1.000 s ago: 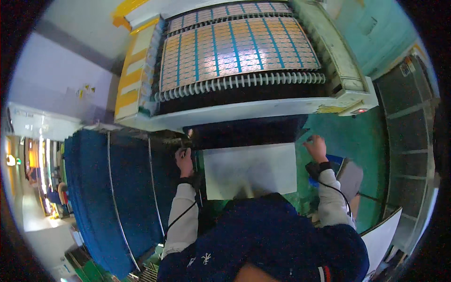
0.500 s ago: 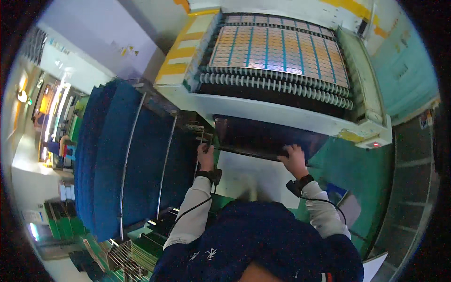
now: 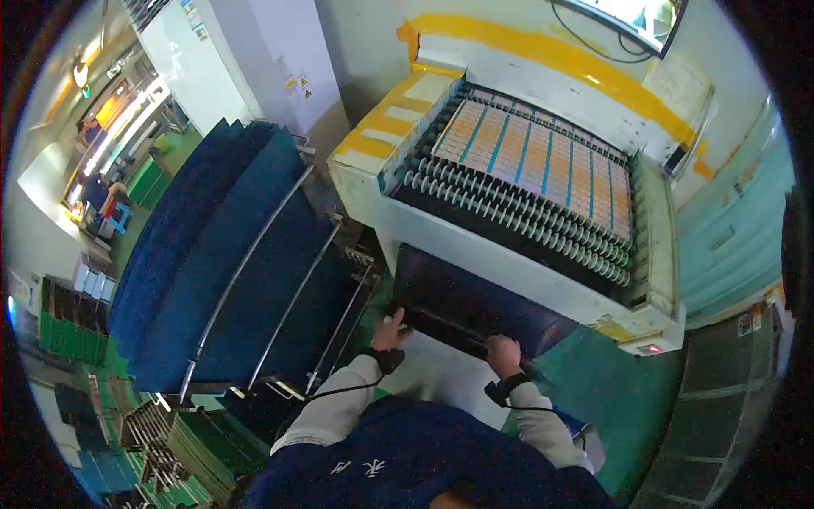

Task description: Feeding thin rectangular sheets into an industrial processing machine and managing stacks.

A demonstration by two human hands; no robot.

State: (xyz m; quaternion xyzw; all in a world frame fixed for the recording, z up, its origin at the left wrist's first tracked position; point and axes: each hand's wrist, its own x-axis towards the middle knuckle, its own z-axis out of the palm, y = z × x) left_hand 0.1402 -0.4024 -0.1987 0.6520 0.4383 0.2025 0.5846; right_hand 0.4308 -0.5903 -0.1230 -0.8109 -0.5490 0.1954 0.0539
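Observation:
Below the front of a roller conveyor machine (image 3: 526, 267) is a dark flat panel (image 3: 471, 293). My left hand (image 3: 391, 331) is at the near left corner of the panel, its thumb and fingers apart and nothing seen in them. At the panel's near edge, further right, my right hand (image 3: 504, 356) has its fingers curled in; what they hold, if anything, is hidden. A whitish flat surface (image 3: 445, 373) lies under both hands, partly blurred. On the rollers rests a copper-coloured sheet (image 3: 551, 161) with blue stripes.
To my left stands a rack with metal rods (image 3: 292, 301) and large dark blue sheets (image 3: 220, 254). Stacked green-edged boards (image 3: 203, 450) are at the lower left. A grey panelled unit (image 3: 712, 416) borders the right. People sit far off at the upper left.
The view has swung, so the machine sits lower and further right. My left hand has moved from beside the rack to the panel's corner. My right hand's fingers have curled in.

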